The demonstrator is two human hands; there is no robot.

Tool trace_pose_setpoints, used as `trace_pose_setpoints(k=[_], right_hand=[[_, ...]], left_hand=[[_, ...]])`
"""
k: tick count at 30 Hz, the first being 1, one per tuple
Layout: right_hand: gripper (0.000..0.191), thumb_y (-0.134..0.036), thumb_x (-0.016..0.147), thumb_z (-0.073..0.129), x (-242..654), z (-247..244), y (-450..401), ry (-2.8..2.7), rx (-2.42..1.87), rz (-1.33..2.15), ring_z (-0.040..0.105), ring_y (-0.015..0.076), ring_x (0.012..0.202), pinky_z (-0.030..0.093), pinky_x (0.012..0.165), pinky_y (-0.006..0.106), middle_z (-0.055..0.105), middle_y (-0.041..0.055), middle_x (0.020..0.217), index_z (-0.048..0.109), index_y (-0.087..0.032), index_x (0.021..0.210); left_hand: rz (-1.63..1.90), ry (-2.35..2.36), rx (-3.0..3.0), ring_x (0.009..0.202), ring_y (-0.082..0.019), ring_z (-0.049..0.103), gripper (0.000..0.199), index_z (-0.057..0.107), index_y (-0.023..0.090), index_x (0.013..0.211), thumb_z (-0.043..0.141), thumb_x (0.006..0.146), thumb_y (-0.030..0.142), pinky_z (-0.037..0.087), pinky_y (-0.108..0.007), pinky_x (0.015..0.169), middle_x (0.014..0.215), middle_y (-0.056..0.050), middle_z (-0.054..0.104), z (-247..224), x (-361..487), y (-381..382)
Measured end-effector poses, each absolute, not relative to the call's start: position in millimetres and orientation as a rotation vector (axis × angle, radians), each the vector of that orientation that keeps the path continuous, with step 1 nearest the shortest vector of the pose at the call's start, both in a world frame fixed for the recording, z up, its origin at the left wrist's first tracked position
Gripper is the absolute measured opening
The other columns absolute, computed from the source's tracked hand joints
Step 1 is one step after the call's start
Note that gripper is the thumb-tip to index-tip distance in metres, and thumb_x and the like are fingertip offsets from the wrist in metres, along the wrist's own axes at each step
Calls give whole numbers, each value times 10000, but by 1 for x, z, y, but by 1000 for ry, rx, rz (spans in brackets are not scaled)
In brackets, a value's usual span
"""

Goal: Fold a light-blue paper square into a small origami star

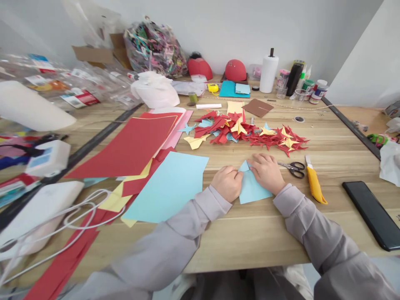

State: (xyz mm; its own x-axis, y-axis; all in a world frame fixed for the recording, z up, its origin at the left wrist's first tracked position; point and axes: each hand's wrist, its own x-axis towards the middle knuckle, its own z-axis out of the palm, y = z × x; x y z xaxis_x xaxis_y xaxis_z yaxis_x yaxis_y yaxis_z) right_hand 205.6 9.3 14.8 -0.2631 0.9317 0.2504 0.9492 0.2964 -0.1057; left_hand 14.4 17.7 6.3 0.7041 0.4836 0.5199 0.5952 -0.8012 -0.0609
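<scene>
Near the front edge of the wooden table (237,241), between both hands, a small light-blue paper (254,191) with a folded, raised peak at its far end. At the left hand (227,183), fingers curled toward the palm and closed on the paper's left edge. At the right hand (267,173), fingers bent over the far right side, thumb close to the peak; cannot tell whether pinching or only pressing down. Just right of that hand, black-handled scissors (296,169), and beside them a yellow cutter (315,185), blade pointing away; farther right, a black phone (373,214) lying flat. Beyond the hands, a heap of folded paper pieces (218,135), mostly red, with yellow and blue among them. To the left, a larger light-blue sheet (170,187) overlapping yellow and red strips, with big red sheets (131,146) behind it.
</scene>
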Motion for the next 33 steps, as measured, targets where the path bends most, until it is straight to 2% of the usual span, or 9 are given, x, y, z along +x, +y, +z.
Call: trace_pose_setpoints(k=[5,9,14,19,23,33], right_hand=[[343,-277,953,379,211,25,8,-2069,-1813,-261,449,256,1160,305,965,395,619,103,1211,647,-195,1149],[373,-340,954,369,191,32,-5,-2212,-1803,-247,502,251,984,355,831,372,622,117,1099,613,-206,1202],[380,-370,951,363,171,27,-17,-2301,-1899,-297,486,262,925,347,783,377,589,129,1061,601,-214,1204],[371,-352,955,361,169,26,-15,-2276,-1948,-374,484,263,919,345,760,374,582,132,1054,570,-187,1213],[345,-339,962,345,169,27,-12,-2266,-1969,-379,484,252,911,346,764,361,578,125,1013,588,-173,1142],[368,-414,951,369,169,23,-2,-2190,-2063,-432,477,256,926,329,751,354,559,116,994,577,-179,1143]], left_hand=[[-784,-886,-2723,874,-254,569,209,668,125,856,460,848,140,494,-408,748,804,-129,660,3,17,18],[-740,-932,-2758,890,-264,565,208,668,110,875,468,824,132,497,-421,748,895,-168,653,0,23,8],[-712,-1007,-2734,863,-275,561,205,673,83,870,489,798,138,493,-419,717,889,-190,638,1,32,-3],[-742,-1094,-2767,841,-268,556,180,674,87,807,502,806,139,485,-410,718,859,-166,642,6,33,-4],[-737,-1100,-2811,777,-254,548,190,669,99,775,486,818,132,469,-411,698,785,-141,635,7,34,-3],[-727,-1096,-2770,776,-258,556,210,674,68,824,464,826,82,451,-396,675,783,-155,648,5,37,-4]])
